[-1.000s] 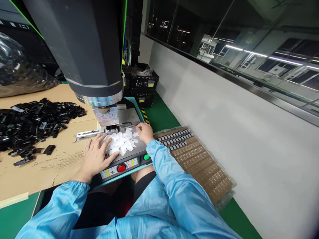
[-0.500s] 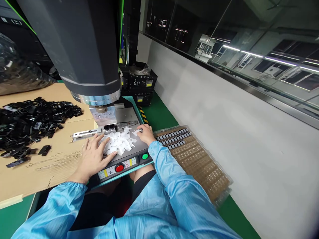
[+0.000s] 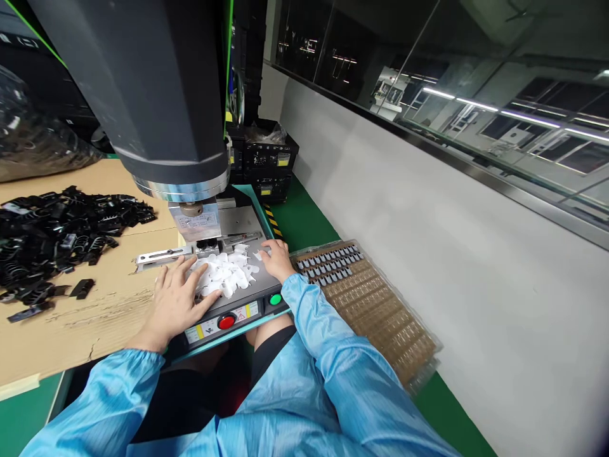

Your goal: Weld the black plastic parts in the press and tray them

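White plastic pieces [image 3: 223, 273] lie heaped on the grey metal plate [image 3: 247, 289] of a press machine [image 3: 157, 101], directly below its dark round head. On the pile's near-left edge rests the left hand [image 3: 174, 301], flat, fingers spread and loosely extended, touching the pieces without gripping any. At the pile's far-right edge sits the right hand [image 3: 276, 259], its fingers curled down toward a white piece; whether they have pinched one cannot be told. Both arms wear light blue sleeves [image 3: 333, 368]. A red button [image 3: 226, 321] and a green button [image 3: 275, 299] sit on the plate's front edge, near the wrists. Black plastic parts [image 3: 61, 228] are scattered over cardboard [image 3: 95, 317] well to the left. A brown tray [image 3: 371, 298] holding rows of small dark parts lies just right of the machine.
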### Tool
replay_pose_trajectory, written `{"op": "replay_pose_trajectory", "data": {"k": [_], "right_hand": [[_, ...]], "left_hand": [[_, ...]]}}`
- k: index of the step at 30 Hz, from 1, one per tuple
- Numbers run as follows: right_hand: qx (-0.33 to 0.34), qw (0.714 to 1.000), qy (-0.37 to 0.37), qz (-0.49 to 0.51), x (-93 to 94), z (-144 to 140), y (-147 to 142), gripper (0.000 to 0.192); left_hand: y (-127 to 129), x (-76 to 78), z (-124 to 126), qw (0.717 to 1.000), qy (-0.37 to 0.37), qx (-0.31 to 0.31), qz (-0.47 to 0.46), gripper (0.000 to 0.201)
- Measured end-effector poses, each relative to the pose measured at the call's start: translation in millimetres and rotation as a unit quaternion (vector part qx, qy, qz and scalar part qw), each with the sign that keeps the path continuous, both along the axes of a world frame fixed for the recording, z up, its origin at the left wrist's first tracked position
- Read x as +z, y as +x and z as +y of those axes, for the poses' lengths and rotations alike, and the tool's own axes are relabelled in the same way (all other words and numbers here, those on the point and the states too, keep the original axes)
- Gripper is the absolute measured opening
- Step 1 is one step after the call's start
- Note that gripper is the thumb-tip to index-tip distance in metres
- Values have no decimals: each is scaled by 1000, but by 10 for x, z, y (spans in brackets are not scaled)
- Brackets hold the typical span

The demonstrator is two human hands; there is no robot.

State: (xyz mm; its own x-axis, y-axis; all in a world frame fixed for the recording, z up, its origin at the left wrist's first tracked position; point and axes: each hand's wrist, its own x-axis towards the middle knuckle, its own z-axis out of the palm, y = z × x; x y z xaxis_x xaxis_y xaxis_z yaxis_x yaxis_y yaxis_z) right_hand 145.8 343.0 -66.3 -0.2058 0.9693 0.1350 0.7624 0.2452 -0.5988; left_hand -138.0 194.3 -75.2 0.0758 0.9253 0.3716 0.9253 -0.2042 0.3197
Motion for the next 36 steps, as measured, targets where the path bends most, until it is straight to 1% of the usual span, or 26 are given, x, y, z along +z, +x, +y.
{"op": "replay_pose_trajectory", "data": {"k": [4,6,10,13,19,24,27,28,30,32,34,36], "right_hand": [[-25,999,13,32,-38,-21,99,31],[-43,998,9,38,-59,-28,157,29],[-73,995,-31,63,-79,-1,250,20],[-90,991,-53,79,-82,35,276,20],[-51,998,-25,40,-52,3,335,14],[-58,998,17,13,73,2,428,24],[-61,996,44,49,151,115,298,26],[-57,995,35,73,168,166,212,26],[-41,992,-9,123,188,266,11,23],[-28,988,-39,148,191,335,-164,19],[-28,991,-18,129,182,348,-252,18],[-32,997,19,74,164,306,-240,18]], "left_hand": [[6,8,-7,1000,5,-2,4,73],[10,9,-7,1000,9,-1,7,72],[16,4,-3,1000,14,0,6,71],[14,-4,1,1000,13,-1,8,71],[2,-17,8,1000,8,1,2,71],[2,-16,11,1000,10,-2,-3,71],[3,-15,9,1000,12,-2,1,71],[3,-14,7,1000,12,-3,1,71],[5,-13,3,1000,15,-3,1,70],[7,-13,-1,1000,19,-4,1,70],[7,-13,-1,1000,19,-3,0,70],[5,-14,0,1000,17,-2,-4,70]]}}
